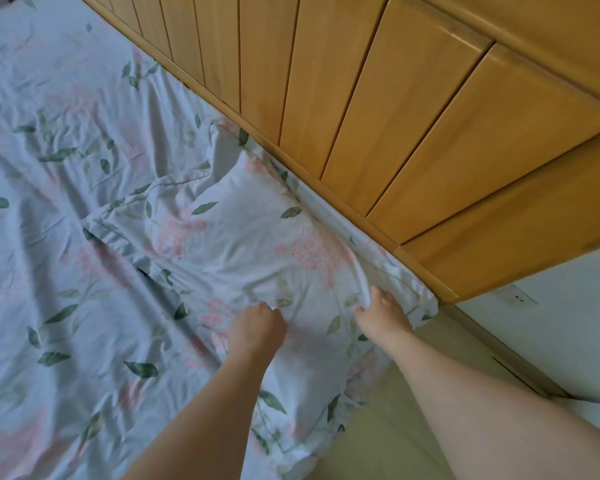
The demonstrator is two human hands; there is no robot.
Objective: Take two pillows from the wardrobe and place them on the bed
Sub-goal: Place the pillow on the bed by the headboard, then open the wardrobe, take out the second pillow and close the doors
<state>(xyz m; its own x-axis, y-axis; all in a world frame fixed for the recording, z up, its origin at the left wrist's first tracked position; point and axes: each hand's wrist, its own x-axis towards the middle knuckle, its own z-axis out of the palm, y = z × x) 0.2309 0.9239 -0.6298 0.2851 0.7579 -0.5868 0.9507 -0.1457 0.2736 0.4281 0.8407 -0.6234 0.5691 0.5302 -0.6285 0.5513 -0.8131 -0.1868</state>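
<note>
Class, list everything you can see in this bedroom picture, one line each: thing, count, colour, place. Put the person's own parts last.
Floral cotton pillow: one, pale blue with pink flowers and green leaves, lying on the bed against the headboard.
Matching floral bed sheet: one, same pale blue print, covering the mattress, wrinkled.
Slatted wooden headboard: one, honey yellow, along the top and right of the bed.
Wall: white, right of the headboard.
Wall socket: one, white, low on that wall.
Floor: pale yellowish, beside the bed.
Left hand: bare, gripping the pillow's near edge.
Right hand: bare, gripping the pillow's near corner by the headboard.
</note>
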